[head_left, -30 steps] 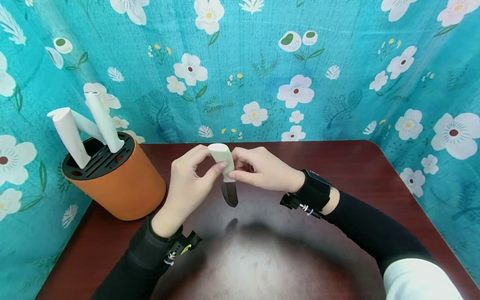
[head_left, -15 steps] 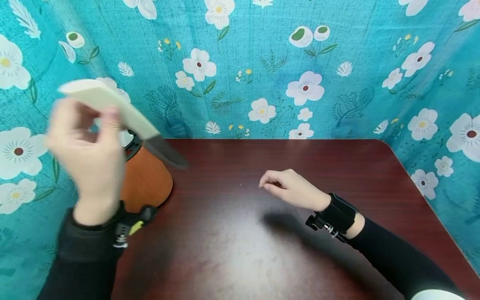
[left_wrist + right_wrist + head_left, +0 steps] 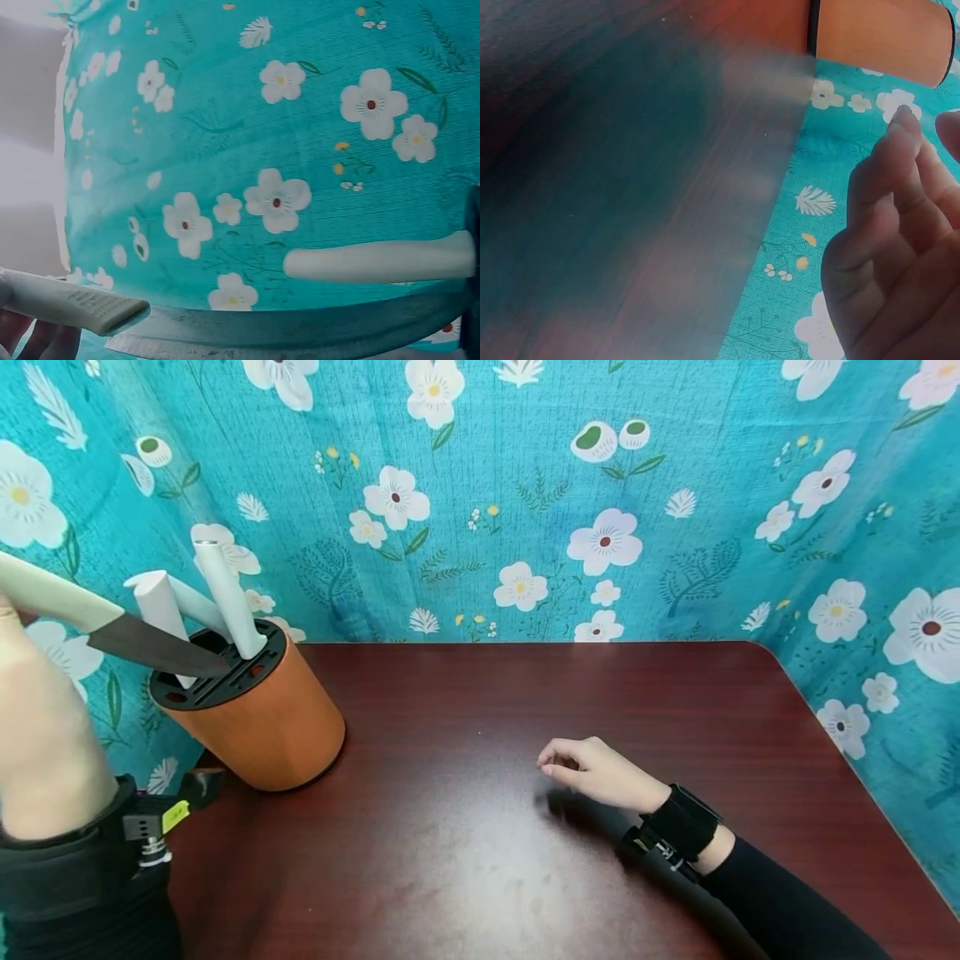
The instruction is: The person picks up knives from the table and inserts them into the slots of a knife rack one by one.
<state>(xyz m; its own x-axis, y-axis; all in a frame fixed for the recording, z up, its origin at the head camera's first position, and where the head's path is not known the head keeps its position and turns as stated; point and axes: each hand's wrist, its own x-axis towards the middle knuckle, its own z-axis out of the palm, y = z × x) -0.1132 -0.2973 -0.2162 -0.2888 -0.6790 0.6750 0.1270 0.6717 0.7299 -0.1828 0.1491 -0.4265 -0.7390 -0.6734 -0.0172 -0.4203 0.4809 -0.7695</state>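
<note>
At the left edge of the head view, my left hand (image 3: 45,735) grips the pale handle of a kitchen knife (image 3: 157,643). Its grey blade points right, and the tip is over the slotted black top of the orange knife block (image 3: 277,718). Whether the tip has entered a slot, I cannot tell. In the left wrist view the blade (image 3: 285,330) runs right toward the dark block edge, below another white handle (image 3: 375,259). My right hand (image 3: 603,772) hovers low over the table with loosely curled fingers and holds nothing.
Several white handles (image 3: 228,597) stick up from the block. A dark red-brown table (image 3: 420,827) spreads under both arms, backed by a turquoise floral curtain (image 3: 480,502). In the right wrist view the block (image 3: 885,37) lies past the fingers.
Both hands held the knife at the middle; my right hand released it and withdrew right and down. The left hand carried the knife left to the block, turning the blade rightward.
</note>
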